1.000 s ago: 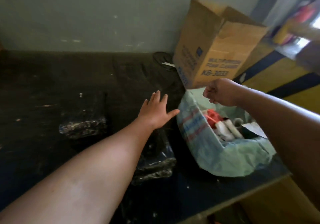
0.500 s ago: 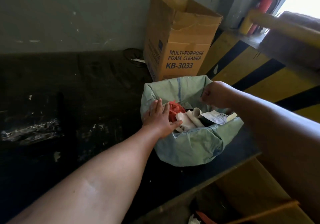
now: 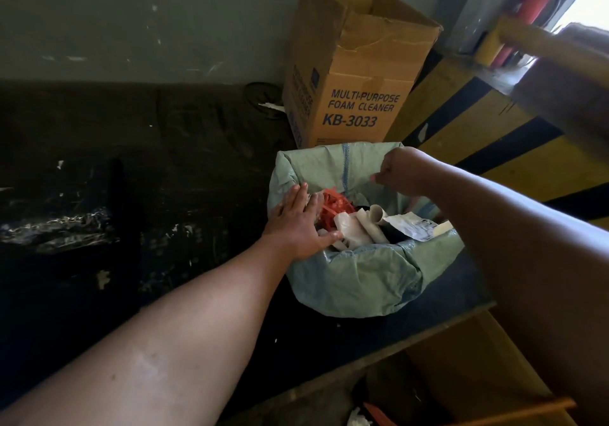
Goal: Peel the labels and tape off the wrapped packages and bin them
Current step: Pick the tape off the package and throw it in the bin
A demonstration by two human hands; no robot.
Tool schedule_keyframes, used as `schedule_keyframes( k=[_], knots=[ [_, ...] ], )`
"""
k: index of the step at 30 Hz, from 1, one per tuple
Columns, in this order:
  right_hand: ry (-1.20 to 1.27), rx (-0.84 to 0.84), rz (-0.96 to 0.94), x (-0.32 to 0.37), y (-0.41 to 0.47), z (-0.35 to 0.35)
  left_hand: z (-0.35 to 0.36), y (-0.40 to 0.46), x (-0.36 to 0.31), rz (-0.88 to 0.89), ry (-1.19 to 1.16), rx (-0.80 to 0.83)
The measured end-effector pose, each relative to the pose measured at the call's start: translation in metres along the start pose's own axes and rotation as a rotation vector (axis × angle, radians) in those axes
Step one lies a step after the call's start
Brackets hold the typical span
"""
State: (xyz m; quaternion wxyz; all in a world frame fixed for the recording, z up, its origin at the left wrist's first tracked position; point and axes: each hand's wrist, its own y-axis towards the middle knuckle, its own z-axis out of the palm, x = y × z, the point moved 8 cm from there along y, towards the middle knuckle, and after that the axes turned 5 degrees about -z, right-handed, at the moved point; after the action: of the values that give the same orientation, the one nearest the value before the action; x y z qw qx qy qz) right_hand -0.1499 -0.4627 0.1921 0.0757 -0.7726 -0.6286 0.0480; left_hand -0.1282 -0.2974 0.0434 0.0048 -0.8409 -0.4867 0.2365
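I see a cardboard box [image 3: 354, 73] marked MULTI-PURPOSE FOAM CLEANER upright at the worktop's [image 3: 184, 149] back right corner, just behind the green bin bag [image 3: 359, 277]. Bag sits at the right front edge, mouth open. Yellow-black striped barrier [image 3: 478, 135] close on the right; open dark worktop to the left. Inside the bag: orange strips [image 3: 334, 206], white rolled tape pieces [image 3: 356, 228], a printed label [image 3: 410, 226]. Left hand [image 3: 298, 224] flat, grip wide, resting on the bag's left rim. Right hand [image 3: 400, 172] fisted over the bag's back rim; what it holds I cannot tell. Black wrapped package [image 3: 62, 228] lies near the left edge.
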Motion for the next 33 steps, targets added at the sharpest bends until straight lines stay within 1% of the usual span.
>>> schedule_keyframes(
  k=[3, 7, 15, 19, 22, 24, 25, 27, 29, 31, 33],
  knots=[
    [0.038, 0.05, 0.013, -0.006, 0.006, 0.003, 0.0, 0.0, 0.0, 0.013, -0.009, -0.015],
    [0.074, 0.076, 0.008, -0.008, 0.01, 0.007, 0.0, 0.0, 0.0, 0.033, -0.022, -0.029],
    [0.211, 0.042, 0.044, -0.012, 0.016, 0.012, 0.0, -0.001, 0.0, 0.039, -0.035, -0.042],
    [0.119, 0.048, 0.064, -0.013, 0.014, 0.005, 0.0, -0.002, 0.001, 0.043, -0.033, -0.044],
    [0.168, 0.053, 0.103, -0.014, 0.008, 0.002, 0.0, -0.002, 0.001, 0.041, -0.038, -0.041],
    [0.064, 0.065, 0.077, -0.01, 0.006, 0.005, 0.0, -0.002, 0.001, 0.031, -0.033, -0.034],
    [0.044, 0.03, 0.082, -0.009, 0.006, 0.001, 0.0, -0.001, 0.001, 0.028, -0.029, -0.032],
    [-0.087, 0.008, 0.016, -0.005, 0.009, -0.002, 0.0, -0.001, 0.001, 0.032, -0.025, -0.031],
    [-0.068, 0.015, -0.016, -0.005, 0.012, 0.001, 0.0, -0.001, 0.001, 0.047, -0.032, -0.042],
    [-0.115, 0.02, -0.051, -0.002, 0.009, 0.003, 0.0, -0.002, 0.0, 0.058, -0.037, -0.053],
    [-0.128, 0.035, -0.035, -0.005, 0.01, 0.003, 0.001, -0.002, 0.001, 0.051, -0.033, -0.053]
  ],
)
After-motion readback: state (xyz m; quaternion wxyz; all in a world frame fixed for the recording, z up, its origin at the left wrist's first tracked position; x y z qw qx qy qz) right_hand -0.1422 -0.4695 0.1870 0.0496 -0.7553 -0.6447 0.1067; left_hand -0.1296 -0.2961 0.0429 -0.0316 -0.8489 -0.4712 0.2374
